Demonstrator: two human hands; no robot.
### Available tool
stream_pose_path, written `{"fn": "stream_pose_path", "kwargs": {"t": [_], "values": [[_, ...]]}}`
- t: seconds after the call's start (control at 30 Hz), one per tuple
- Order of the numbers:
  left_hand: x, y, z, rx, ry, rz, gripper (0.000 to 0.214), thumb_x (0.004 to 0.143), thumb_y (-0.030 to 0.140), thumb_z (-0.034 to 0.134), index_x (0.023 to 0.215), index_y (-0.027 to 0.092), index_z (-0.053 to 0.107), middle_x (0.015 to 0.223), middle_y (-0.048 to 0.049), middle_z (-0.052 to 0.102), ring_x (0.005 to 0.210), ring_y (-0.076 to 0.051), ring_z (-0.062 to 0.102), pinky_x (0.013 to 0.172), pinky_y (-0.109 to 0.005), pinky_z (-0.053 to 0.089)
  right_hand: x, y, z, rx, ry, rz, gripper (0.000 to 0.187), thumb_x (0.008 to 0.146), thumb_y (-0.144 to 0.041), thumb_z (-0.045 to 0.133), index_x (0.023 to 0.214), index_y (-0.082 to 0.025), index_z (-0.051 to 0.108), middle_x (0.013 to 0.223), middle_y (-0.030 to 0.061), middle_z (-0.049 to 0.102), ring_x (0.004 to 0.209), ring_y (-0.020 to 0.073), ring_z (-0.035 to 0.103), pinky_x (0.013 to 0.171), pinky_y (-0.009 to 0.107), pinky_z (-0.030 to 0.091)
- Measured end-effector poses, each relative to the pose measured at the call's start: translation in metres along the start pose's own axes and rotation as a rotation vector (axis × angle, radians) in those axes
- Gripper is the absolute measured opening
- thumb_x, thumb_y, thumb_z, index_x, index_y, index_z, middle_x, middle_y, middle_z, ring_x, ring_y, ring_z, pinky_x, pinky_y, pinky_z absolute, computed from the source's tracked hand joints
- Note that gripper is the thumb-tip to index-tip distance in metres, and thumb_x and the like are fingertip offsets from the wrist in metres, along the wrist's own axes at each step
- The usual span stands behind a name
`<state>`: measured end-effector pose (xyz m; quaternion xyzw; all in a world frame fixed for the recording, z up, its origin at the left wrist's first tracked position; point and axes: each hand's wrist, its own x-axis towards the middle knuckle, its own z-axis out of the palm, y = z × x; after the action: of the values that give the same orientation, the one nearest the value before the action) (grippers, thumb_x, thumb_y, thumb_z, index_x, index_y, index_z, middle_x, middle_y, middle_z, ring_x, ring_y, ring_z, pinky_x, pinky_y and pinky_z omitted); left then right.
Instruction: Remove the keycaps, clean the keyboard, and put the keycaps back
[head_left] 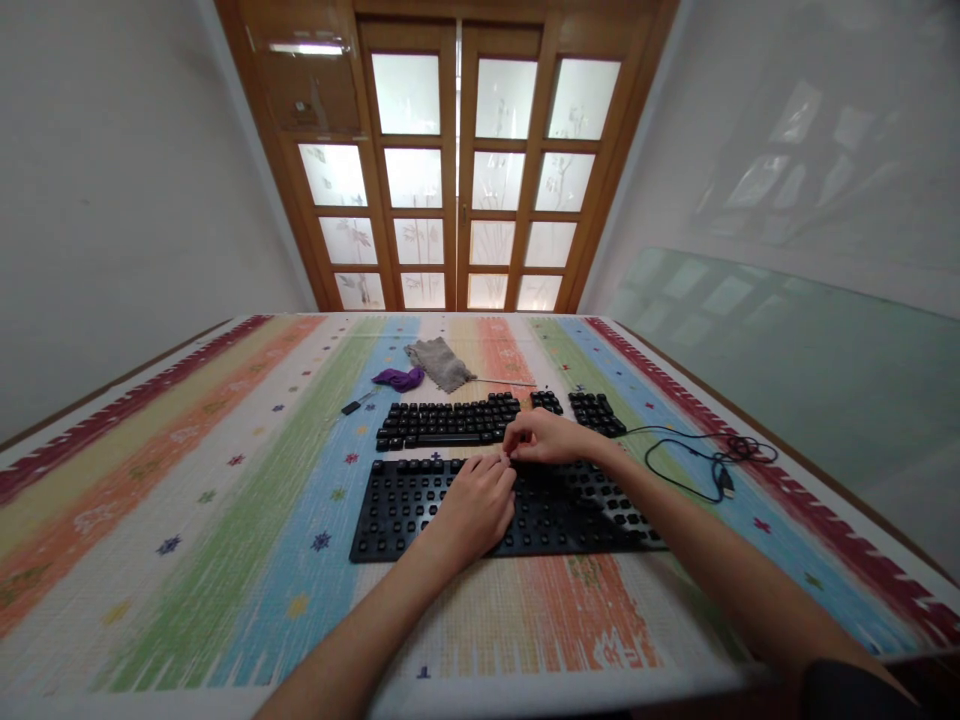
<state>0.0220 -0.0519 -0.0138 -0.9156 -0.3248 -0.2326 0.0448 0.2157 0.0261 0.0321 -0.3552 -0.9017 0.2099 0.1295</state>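
Observation:
A black keyboard [570, 515] lies on the table with most of its keycaps off, so its bare key switches show. A few keycaps [401, 466] sit along its far left edge. My left hand [476, 505] rests over the middle of the keyboard, fingers bent and held together. Its fingertips meet those of my right hand [546, 437] at the keyboard's far edge. The right fingers are pinched; whatever is between the fingertips is too small and hidden to make out. Just beyond the hands, loose black keycaps [442, 418] lie in rows, laid out like a keyboard.
Behind the keycaps lie a grey cloth [441, 364], a purple cloth [400, 379] and a thin rod [506, 382]. A small black-ended tool [351, 407] is at their left. A coiled USB cable [720, 455] lies right. Striped cloth [300, 510] covers the table; wooden doors [457, 160] stand beyond.

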Motion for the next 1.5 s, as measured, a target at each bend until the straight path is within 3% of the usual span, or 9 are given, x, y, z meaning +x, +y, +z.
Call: {"fn": "stream_pose_path", "kwargs": {"t": [0.17, 0.27, 0.5, 0.9, 1.27, 1.5], "values": [[-0.002, -0.002, 0.001, -0.033, -0.005, -0.012, 0.009, 0.09, 0.017, 0.05, 0.098, 0.016, 0.055, 0.11, -0.0135, 0.065, 0.107, -0.027, 0.059, 0.095, -0.043, 0.047, 0.031, 0.024, -0.007, -0.167, 0.237, 0.131, 0.016, 0.074, -0.01, 0.063, 0.08, -0.018, 0.076, 0.082, 0.004, 0.075, 0.079, 0.0193, 0.067, 0.075, 0.028, 0.049], [-0.002, -0.003, 0.003, -0.043, -0.004, -0.016, 0.008, 0.091, 0.018, 0.05, 0.098, 0.016, 0.055, 0.109, -0.0127, 0.065, 0.103, -0.026, 0.06, 0.093, -0.043, 0.048, 0.049, 0.04, -0.007, -0.22, 0.307, 0.234, 0.016, 0.077, -0.012, 0.063, 0.084, -0.017, 0.076, 0.087, 0.0064, 0.076, 0.085, 0.0208, 0.067, 0.079, 0.029, 0.048], [-0.002, -0.002, 0.004, -0.045, -0.011, -0.036, 0.006, 0.09, 0.019, 0.052, 0.094, 0.017, 0.056, 0.106, -0.0108, 0.066, 0.099, -0.025, 0.061, 0.093, -0.041, 0.049, 0.072, 0.067, -0.003, -0.224, 0.306, 0.301, 0.015, 0.081, -0.015, 0.063, 0.084, -0.016, 0.078, 0.086, 0.0074, 0.077, 0.083, 0.0208, 0.067, 0.075, 0.028, 0.048], [-0.001, -0.004, 0.003, -0.076, -0.036, -0.048, 0.006, 0.091, 0.02, 0.052, 0.094, 0.017, 0.056, 0.107, -0.0098, 0.066, 0.1, -0.024, 0.06, 0.095, -0.041, 0.046, 0.085, 0.087, -0.001, -0.177, 0.254, 0.314, 0.012, 0.08, -0.016, 0.066, 0.082, -0.016, 0.078, 0.083, 0.0075, 0.077, 0.077, 0.0188, 0.067, 0.07, 0.025, 0.048], [0.0, -0.003, 0.003, -0.071, -0.06, -0.066, 0.009, 0.091, 0.021, 0.05, 0.094, 0.017, 0.057, 0.105, -0.0092, 0.066, 0.098, -0.023, 0.06, 0.092, -0.039, 0.046, 0.092, 0.089, 0.003, -0.106, 0.292, 0.24, 0.008, 0.075, -0.011, 0.065, 0.081, -0.016, 0.068, 0.078, 0.0041, 0.073, 0.071, 0.0159, 0.063, 0.067, 0.025, 0.047], [-0.001, -0.003, 0.004, -0.05, -0.044, -0.064, 0.009, 0.092, 0.021, 0.05, 0.094, 0.017, 0.058, 0.107, -0.0085, 0.066, 0.1, -0.023, 0.061, 0.095, -0.039, 0.044, 0.084, 0.075, -0.002, -0.059, 0.375, 0.174, 0.011, 0.077, -0.013, 0.062, 0.087, -0.017, 0.06, 0.079, 0.0038, 0.07, 0.073, 0.0161, 0.063, 0.07, 0.027, 0.047]]}}
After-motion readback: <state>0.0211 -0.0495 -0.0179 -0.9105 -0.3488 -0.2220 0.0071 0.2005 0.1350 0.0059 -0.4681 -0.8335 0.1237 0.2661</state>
